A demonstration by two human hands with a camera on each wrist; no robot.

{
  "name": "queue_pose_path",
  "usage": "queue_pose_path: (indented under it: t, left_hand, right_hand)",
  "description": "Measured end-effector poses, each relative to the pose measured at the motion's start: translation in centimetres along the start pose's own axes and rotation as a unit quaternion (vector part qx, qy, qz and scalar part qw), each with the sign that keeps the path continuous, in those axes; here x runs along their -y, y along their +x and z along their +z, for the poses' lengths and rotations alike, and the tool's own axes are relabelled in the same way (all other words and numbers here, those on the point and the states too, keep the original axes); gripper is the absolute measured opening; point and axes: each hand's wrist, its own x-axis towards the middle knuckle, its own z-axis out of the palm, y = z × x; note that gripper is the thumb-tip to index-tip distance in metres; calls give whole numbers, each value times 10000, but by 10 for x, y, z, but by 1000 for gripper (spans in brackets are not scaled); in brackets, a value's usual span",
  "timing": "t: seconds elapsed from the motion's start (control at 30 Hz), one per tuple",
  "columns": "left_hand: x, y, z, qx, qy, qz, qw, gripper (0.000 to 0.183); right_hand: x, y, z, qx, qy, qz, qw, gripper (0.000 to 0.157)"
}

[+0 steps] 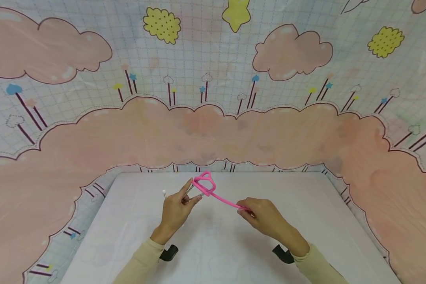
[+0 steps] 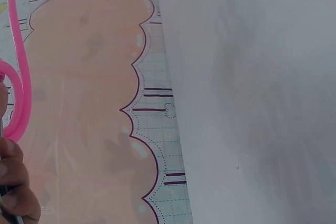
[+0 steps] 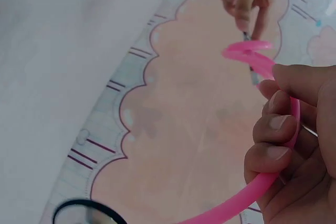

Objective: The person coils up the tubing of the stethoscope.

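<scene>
A bright pink flexible tube (image 1: 225, 201) runs between the hands over the white table. Its far end is bent into loops around slim metal rods (image 1: 187, 192), which my left hand (image 1: 175, 215) holds between thumb and fingers. My right hand (image 1: 264, 215) grips the tube's other end, curled fingers and thumb around it. In the right wrist view, the tube (image 3: 236, 203) passes through the right fingers and hangs out below; beyond them, the metal piece (image 3: 254, 77) pokes past the loop. Only the left fingers (image 2: 16, 177) show in the left wrist view, beside a pink loop (image 2: 18, 114).
The white table top (image 1: 220, 252) lies under both hands. A curtain (image 1: 234, 138) printed with clouds and stars hangs around its back and sides. Black bands (image 1: 169, 253) show at both wrists, and a dark thin loop (image 3: 86, 203) sits low in the right wrist view.
</scene>
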Motion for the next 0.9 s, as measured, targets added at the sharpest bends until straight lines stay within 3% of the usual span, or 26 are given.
queue_pose_path:
  t: [0.37, 0.53, 0.9]
  left_hand:
    - [-3, 0, 1, 329, 27, -46, 9994, 64]
    - [-7, 2, 0, 469, -3, -59, 9989, 63]
    - [-17, -2, -1, 1157, -68, 36, 9932, 64]
  right_hand:
    - [8, 12, -9, -448, -13, -795, 9958, 11]
    - [12, 17, -11, -514, -16, -1001, 9937, 17]
    - [17, 25, -18, -596, 34, -1339, 9892, 19]
